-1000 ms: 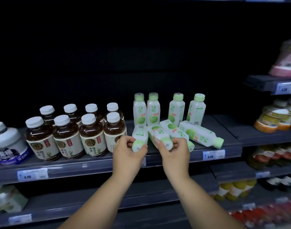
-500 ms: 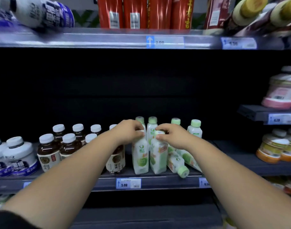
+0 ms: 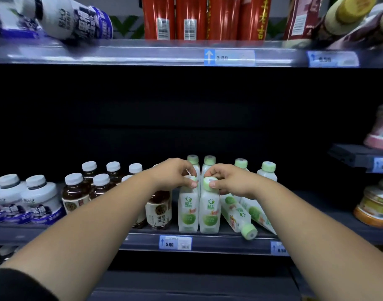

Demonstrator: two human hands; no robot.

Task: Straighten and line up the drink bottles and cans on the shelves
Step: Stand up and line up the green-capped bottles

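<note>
Green caps [image 3: 206, 185] of 2 upright bottles [image 3: 209, 213] sit partly hidden under both hands [image 3: 175, 173] [image 3: 231, 181].

White bottles [image 3: 188, 210] carry pale green caps and green round label marks. Brown tea bottles [image 3: 74, 193] have white caps and cream labels. Red cans [image 3: 159, 17] above; price tags [image 3: 175, 242] look blue-edged, though blurred.

Premises: retail shop, drinks aisle; tiered dark shelving [image 3: 229, 244] carries repeated rows of identical bottled drinks [image 3: 74, 198]; printed price labels [image 3: 175, 242] clipped along shelf edges, one reading 5.00; barcoded red containers [image 3: 159, 18] ranked above.
</note>
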